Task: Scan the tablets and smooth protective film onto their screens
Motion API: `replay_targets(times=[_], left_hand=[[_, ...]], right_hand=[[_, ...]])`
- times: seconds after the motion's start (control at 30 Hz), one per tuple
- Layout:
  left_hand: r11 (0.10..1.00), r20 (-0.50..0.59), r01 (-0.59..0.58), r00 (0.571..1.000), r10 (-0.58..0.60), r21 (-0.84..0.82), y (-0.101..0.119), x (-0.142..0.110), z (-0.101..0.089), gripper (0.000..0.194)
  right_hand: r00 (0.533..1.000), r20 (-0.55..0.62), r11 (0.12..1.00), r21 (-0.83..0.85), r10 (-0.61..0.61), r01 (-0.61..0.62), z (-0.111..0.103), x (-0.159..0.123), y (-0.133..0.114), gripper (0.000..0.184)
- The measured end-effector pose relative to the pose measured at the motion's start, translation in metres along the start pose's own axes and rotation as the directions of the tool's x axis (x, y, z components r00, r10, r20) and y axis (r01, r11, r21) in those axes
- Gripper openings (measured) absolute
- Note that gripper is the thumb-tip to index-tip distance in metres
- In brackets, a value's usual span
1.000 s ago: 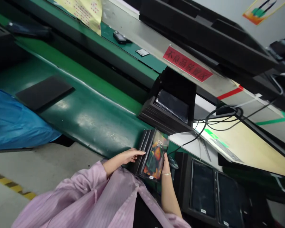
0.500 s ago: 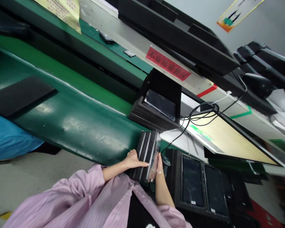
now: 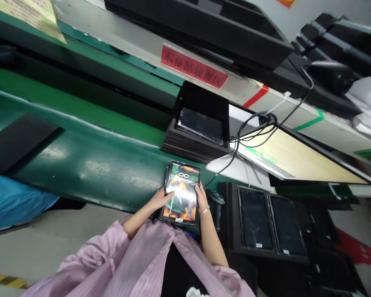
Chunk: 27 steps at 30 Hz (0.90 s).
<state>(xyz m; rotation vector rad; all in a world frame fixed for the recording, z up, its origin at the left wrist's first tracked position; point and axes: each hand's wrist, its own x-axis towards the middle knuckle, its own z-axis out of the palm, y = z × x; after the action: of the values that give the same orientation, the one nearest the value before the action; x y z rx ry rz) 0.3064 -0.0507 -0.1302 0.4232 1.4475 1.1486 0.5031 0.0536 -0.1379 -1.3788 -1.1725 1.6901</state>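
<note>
A tablet (image 3: 183,194) with a lit, colourful screen lies face up between my hands, near my body at the bench's front edge. Edges of more tablets show beneath it on the left side, though how many I cannot tell. My left hand (image 3: 161,199) grips the left edge, its thumb over the screen. Around the right edge my right hand (image 3: 201,197) is closed, thumb on the front and fingers hidden behind. A small white label sits at the tablet's lower edge. Just right of my right hand stands a dark scanner-like device (image 3: 216,202).
Black foam trays (image 3: 191,146) are stacked ahead, with a dark tablet (image 3: 200,125) in the top one. To the right, another foam tray (image 3: 231,231) holds two dark tablets. A lit monitor (image 3: 303,154) and looped black cables (image 3: 250,130) lie beyond. A foam slab (image 3: 21,140) rests at left.
The held stack was on edge and has been turned so the top tablet's lit screen faces up. Both hands still hold it, and the view has shifted slightly.
</note>
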Motion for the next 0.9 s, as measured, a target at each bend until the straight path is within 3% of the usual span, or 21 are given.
replay_targets(times=[0.2,0.3,0.43,0.5,0.57,0.67,0.77,0.9], left_hand=[[0.969,0.004,0.010,1.000,-0.011,0.246,0.000,-0.015,-0.006,0.050],[0.956,-0.003,-0.016,1.000,0.018,0.292,0.001,-0.022,-0.005,0.043],[0.942,-0.009,-0.023,1.000,0.027,0.335,0.004,-0.026,-0.002,0.031],[0.931,-0.028,-0.004,0.999,0.015,0.365,0.007,-0.028,0.000,0.029],[0.915,-0.044,0.005,0.999,0.014,0.402,0.014,-0.030,0.001,0.031],[0.883,-0.006,-0.069,0.997,0.080,0.464,0.034,-0.033,0.004,0.035],[0.852,0.054,-0.152,0.988,0.144,0.501,0.055,-0.032,0.008,0.036],[0.835,0.056,-0.172,0.984,0.168,0.522,0.060,-0.032,0.008,0.034]], right_hand=[[1.000,-0.001,1.000,-0.001,0.024,-0.024,0.001,-0.004,0.001,0.074],[1.000,0.024,0.997,-0.075,0.000,0.002,-0.006,-0.023,0.009,0.071],[0.999,-0.023,0.999,0.005,0.032,-0.032,-0.006,-0.052,0.017,0.070],[0.997,-0.040,0.996,0.058,0.071,-0.069,-0.003,-0.058,0.011,0.066],[0.996,0.017,0.991,0.103,0.087,-0.088,-0.001,-0.058,-0.003,0.061],[0.989,0.108,0.982,0.144,0.105,-0.120,-0.003,-0.051,-0.030,0.056],[0.984,0.112,0.983,0.104,0.136,-0.148,-0.008,-0.044,-0.049,0.055],[0.987,0.081,0.988,0.056,0.141,-0.146,-0.010,-0.042,-0.043,0.062]])
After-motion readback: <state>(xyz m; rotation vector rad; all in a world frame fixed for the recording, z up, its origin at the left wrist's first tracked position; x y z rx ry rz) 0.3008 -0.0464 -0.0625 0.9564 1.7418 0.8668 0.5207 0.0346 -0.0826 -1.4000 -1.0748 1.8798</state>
